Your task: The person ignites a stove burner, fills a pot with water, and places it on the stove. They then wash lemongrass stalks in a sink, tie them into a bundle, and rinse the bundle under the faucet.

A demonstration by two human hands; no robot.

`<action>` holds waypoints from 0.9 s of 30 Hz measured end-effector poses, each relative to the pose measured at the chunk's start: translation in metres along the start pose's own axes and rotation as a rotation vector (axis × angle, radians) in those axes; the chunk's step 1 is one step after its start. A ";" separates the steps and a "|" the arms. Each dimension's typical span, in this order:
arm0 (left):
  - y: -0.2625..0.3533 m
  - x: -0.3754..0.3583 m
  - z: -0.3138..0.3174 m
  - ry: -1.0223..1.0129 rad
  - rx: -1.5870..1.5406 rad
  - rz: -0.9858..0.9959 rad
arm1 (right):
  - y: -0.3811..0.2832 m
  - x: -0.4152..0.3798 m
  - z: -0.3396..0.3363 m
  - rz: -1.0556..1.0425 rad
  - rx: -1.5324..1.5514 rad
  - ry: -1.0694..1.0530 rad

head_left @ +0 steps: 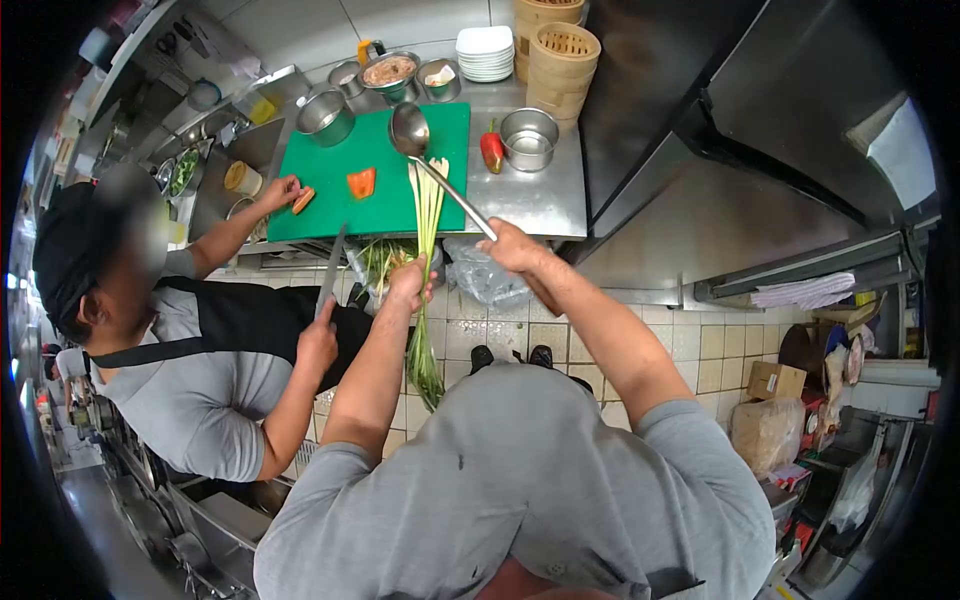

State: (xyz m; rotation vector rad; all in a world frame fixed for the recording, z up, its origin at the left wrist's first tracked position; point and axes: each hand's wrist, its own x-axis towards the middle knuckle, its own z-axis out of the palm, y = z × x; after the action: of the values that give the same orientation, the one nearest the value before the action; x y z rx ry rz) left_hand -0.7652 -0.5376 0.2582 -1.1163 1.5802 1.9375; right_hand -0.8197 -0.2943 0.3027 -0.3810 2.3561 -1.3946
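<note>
Grey shirt fabric (520,460) fills six o'clock. Beyond it, the left hand (410,283) grips long green stalks (428,205), their pale ends over the green board (325,185) toward twelve; the right hand (514,247) holds a metal ladle (410,131), its bowl over that board, perhaps with a brown handle (541,295) showing below.

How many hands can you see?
4. The person's left hand holds green stalks; the right hand holds a ladle. The co-worker's one hand is at an orange piece, the other hand grips a knife. Others may be hidden.
</note>
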 end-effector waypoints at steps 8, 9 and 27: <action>0.008 -0.005 0.006 -0.356 -0.170 -0.039 | -0.029 0.056 0.070 0.137 0.330 -0.094; 0.006 -0.001 0.002 -0.357 -0.166 -0.038 | -0.027 0.063 0.075 0.163 0.261 -0.098; -0.026 -0.039 -0.041 -0.610 -0.097 -0.077 | -0.024 0.102 0.075 0.224 0.688 -0.049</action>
State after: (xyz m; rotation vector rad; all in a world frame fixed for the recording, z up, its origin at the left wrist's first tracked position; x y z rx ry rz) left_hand -0.7095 -0.5628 0.2710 -0.5218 1.1043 2.0525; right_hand -0.8762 -0.4058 0.2729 0.0435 1.6664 -1.9196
